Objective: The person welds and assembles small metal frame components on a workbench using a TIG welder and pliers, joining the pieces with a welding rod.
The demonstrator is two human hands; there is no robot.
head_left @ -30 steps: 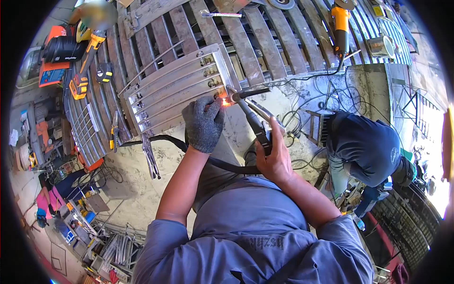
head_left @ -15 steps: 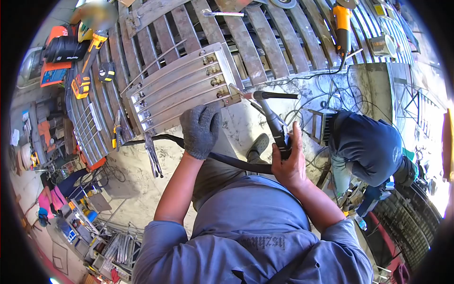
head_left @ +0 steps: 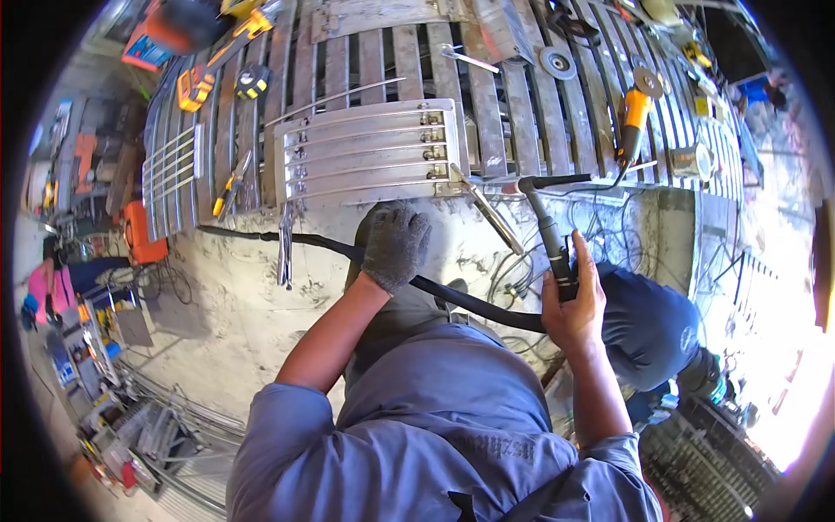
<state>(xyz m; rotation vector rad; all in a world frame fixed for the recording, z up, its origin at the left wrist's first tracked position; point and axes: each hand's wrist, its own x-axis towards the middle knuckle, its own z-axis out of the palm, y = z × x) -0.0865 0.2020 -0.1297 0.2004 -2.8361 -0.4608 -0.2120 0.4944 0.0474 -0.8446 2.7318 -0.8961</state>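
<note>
Open workshop in bright sun, with a slatted steel workbench (head_left: 522, 113) above a stained concrete floor (head_left: 235, 304). On the bench, close to its near edge, a silver metal frame (head_left: 365, 157) with several parallel bars, lying flat.

Grips the welding torch (head_left: 550, 235) with the bare right hand (head_left: 574, 304), fingers closed firmly around the handle. Points the nozzle toward the near edge of the bench, just right of the frame's right corner and apart from it.

Holds the gloved left hand (head_left: 396, 245) just below the near edge, under the frame, fingers loosely bent and apart, with nothing in them.

Black hose (head_left: 304, 244) from the torch, running left under this hand along the bench front. Thin metal strip (head_left: 487, 213) slanting down from the frame's right corner, beside the torch.

Further back on the slats, an orange angle grinder (head_left: 633, 122), a wrench (head_left: 465, 57) and a tape measure (head_left: 252, 80). At the right, below the bench, another person (head_left: 648, 326) in a dark blue shirt, bent over.
</note>
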